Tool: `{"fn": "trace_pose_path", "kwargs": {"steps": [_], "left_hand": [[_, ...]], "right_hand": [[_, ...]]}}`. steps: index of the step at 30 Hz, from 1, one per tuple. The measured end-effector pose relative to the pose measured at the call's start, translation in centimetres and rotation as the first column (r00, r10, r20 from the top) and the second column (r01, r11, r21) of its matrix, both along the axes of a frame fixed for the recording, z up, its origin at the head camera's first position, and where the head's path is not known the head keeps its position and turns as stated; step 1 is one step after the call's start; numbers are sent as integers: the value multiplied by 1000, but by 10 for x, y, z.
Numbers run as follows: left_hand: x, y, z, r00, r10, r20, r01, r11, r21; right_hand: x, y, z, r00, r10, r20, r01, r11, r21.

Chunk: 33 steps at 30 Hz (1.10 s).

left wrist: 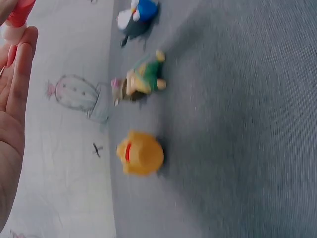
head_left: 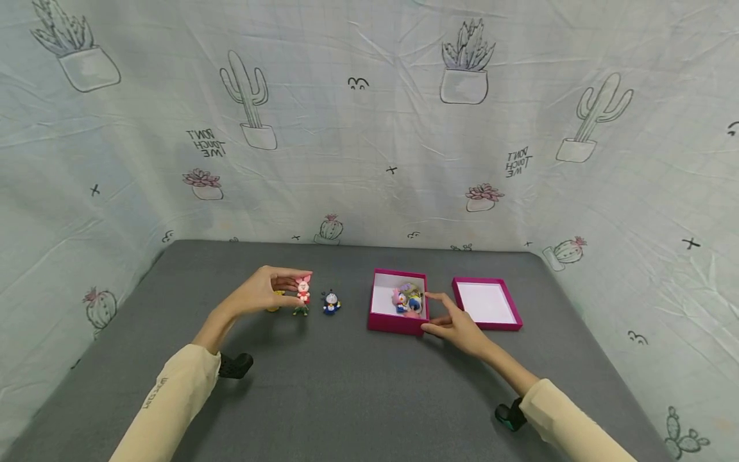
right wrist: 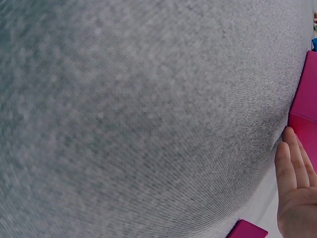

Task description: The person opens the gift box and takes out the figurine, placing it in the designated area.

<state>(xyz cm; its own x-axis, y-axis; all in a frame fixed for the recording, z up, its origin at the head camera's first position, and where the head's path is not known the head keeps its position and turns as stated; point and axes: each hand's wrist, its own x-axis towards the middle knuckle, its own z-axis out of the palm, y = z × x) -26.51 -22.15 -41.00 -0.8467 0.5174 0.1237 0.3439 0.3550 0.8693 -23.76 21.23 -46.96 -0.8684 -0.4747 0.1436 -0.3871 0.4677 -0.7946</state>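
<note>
My left hand [head_left: 261, 292] pinches a small pink pig figurine [head_left: 303, 290] in red clothes between thumb and fingers, above the table. Below it stands a figurine in green [left wrist: 148, 75], partly covered in the head view. A yellow figurine with a red band [left wrist: 142, 153] is mostly behind the hand there. Just right is a blue-and-white figurine [head_left: 331, 303]. My right hand [head_left: 460, 330] touches the near right corner of an open magenta box [head_left: 395, 324], thumb at the front, straight fingers along the side. Several figurines [head_left: 408, 299] lie piled inside, toward its right.
A magenta lid [head_left: 510, 326] with a white inside lies upturned to the right of the box. Grey cloth [head_left: 323, 385] covers the table. Behind and at the sides hangs a pale curtain [head_left: 369, 128] printed with cacti.
</note>
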Motion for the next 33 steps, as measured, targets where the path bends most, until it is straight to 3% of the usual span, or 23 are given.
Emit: {"fn": "trace_pose_path", "kwargs": {"steps": [4,9,22,33], "left_hand": [[1,-14,1,999,40,11,-39,999,-22],[-1,-28,-1,999,45,-12,-45,999,-29],[1,-65,-6,995,102,0,-102,991,-83],[2,-98,-4,990,129,55,-122,985,-123]], "right_hand": [[0,-1,1,1000,17,-19,-17,1000,-11],[-2,0,-1,1000,9,-15,-9,1000,-6],[-4,0,-3,1000,2,10,-2,1000,-4],[-2,-1,-3,1000,-2,2,2,1000,-1]]}}
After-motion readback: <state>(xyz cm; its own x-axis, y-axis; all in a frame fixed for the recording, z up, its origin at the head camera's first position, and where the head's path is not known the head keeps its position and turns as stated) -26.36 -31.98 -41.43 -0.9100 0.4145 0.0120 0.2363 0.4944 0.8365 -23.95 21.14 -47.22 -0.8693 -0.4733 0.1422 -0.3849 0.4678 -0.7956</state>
